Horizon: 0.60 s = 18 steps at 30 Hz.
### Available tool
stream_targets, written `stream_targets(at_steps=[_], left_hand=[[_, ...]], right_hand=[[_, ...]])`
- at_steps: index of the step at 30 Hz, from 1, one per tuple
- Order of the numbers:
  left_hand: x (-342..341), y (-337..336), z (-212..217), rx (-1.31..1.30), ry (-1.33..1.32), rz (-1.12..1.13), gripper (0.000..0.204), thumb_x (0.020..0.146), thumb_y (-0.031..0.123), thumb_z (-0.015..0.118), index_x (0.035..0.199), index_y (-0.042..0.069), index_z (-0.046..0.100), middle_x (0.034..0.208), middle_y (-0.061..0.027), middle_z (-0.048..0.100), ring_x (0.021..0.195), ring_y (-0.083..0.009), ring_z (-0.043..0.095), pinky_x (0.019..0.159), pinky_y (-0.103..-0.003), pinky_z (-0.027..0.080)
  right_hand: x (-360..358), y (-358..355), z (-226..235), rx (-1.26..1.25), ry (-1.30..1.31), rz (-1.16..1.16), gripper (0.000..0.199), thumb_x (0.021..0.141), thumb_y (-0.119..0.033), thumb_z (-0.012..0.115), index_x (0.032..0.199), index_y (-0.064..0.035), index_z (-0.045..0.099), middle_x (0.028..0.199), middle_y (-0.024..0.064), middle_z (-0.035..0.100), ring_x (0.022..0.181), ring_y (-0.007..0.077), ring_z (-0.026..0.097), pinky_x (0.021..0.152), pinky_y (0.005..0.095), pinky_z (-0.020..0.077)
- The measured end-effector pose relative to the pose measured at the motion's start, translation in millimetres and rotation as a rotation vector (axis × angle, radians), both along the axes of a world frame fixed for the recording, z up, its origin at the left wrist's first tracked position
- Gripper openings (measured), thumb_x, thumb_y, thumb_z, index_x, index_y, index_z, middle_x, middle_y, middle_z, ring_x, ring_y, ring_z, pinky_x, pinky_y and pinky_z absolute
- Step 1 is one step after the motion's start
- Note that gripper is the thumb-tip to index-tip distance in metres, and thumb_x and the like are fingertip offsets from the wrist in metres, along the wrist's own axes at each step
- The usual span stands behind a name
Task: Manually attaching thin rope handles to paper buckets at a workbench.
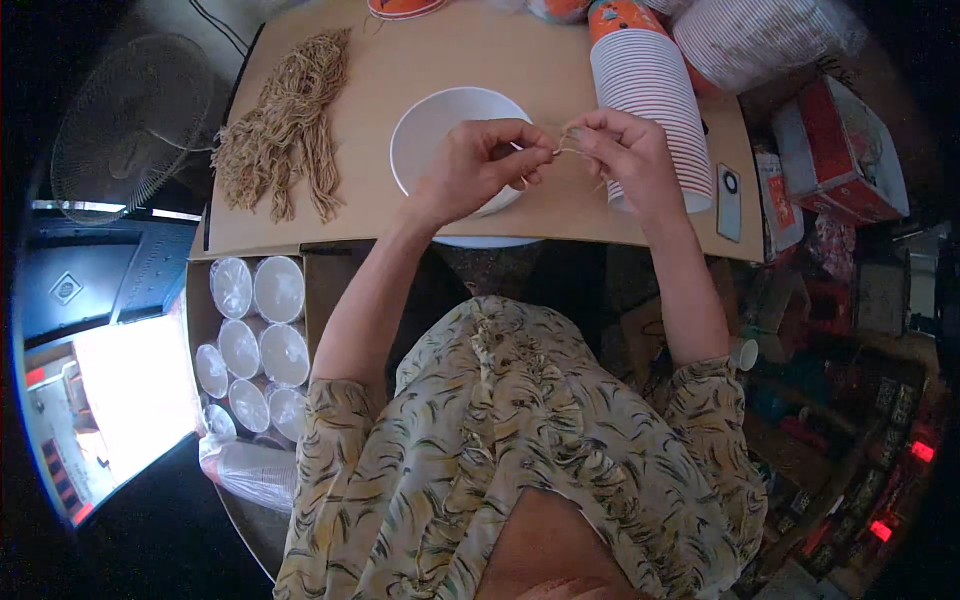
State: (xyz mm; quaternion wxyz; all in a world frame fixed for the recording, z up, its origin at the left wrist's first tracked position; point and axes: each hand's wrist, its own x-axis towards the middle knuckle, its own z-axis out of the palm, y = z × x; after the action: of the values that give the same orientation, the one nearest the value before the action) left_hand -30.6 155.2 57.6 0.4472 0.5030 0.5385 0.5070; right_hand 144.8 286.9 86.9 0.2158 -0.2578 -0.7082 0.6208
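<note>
Both my hands meet above the table's middle, fingers pinched on a thin piece of tan string (568, 150) that shows between them. My left hand (482, 165) is closed on the string and hangs over a white round bowl-like tub (420, 130), hiding part of its rim. My right hand (625, 155), closed on the string too, is just left of a long stack of white paper cups (650, 85) lying along the table. A bundle of tan strings (285, 130) lies on the table at the left.
The brown table (390, 50) has its near edge just before me. Wrapped cup stacks (750, 40) lie at the far right, with a phone (729, 205) near the right corner. A red and white box (840, 150) stands beyond. Plastic-wrapped cups (280, 290) fill a carton below left, near a fan (135, 125).
</note>
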Motion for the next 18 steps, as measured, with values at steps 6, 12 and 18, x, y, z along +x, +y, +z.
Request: stream_targets(at_steps=[6,12,18], left_hand=[[15.6,-4.9,-15.2,0.137,-0.005,0.223,0.017,0.091,0.011,0.07,0.104,0.0,0.07,0.078,-0.0026,0.069,0.066,-0.0062,0.062,0.058,-0.022,0.051],[24.8,-3.3,-13.7,0.34,-0.021,0.349,0.02,0.088,0.006,0.073,0.106,0.002,0.066,0.084,-0.0035,0.071,0.067,-0.0061,0.064,0.056,-0.021,0.051],[25.7,-5.8,-12.0,0.302,0.123,0.354,0.024,0.087,0.013,0.075,0.108,0.005,0.066,0.091,-0.0036,0.072,0.073,-0.0079,0.066,0.063,-0.023,0.054]], right_hand=[[-5.6,-3.7,-15.1,-0.201,0.018,-0.044,0.013,0.088,-0.012,0.069,0.096,-0.0018,0.069,0.07,-0.0025,0.061,0.058,0.0036,0.051,0.051,0.0185,0.037],[-5.4,-4.7,-15.5,-0.217,-0.025,-0.03,0.008,0.087,-0.012,0.069,0.089,-0.005,0.068,0.067,-0.0058,0.057,0.054,0.0017,0.043,0.047,0.019,0.0302],[-4.0,-6.1,-10.1,-0.214,-0.054,-0.018,0.009,0.087,-0.016,0.069,0.088,-0.0068,0.069,0.066,-0.0074,0.056,0.054,0.0011,0.041,0.047,0.0186,0.0291]])
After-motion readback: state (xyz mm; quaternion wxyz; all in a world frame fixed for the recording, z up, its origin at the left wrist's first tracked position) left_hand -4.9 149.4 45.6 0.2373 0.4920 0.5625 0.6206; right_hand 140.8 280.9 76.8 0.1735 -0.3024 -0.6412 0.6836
